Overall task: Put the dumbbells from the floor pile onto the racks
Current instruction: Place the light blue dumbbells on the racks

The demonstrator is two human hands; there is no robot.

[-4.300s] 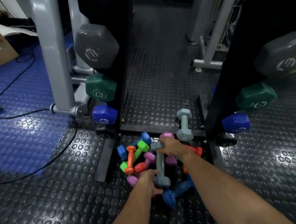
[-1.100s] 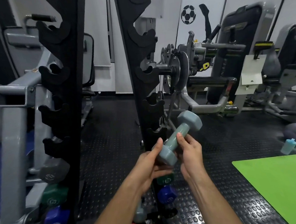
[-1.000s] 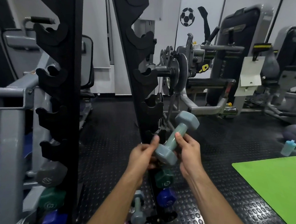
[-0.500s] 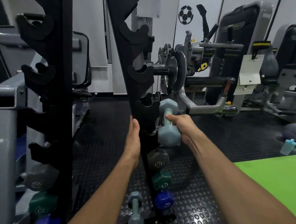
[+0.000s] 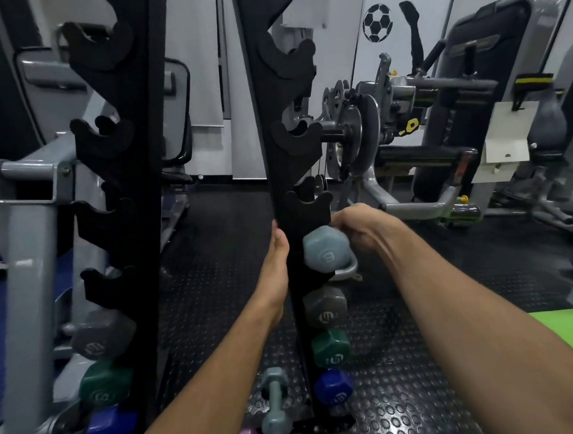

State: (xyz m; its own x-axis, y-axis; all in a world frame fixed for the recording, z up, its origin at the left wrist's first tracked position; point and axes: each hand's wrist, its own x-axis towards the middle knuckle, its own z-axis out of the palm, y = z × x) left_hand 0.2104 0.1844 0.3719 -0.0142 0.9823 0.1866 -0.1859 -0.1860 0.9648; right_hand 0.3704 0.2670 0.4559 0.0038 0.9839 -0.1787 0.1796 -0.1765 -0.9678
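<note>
Gym racks rise ahead; my right hand grips the grey-blue dumbbell, axis pointing away, at its cradle, while my left hand lies open on the right rack.

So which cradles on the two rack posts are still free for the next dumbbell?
Right post: free cradles above the light blue dumbbell under the right hand; below it, grey, green and blue fill every slot. Left post: upper cradles bare, bottom three taken.
</note>
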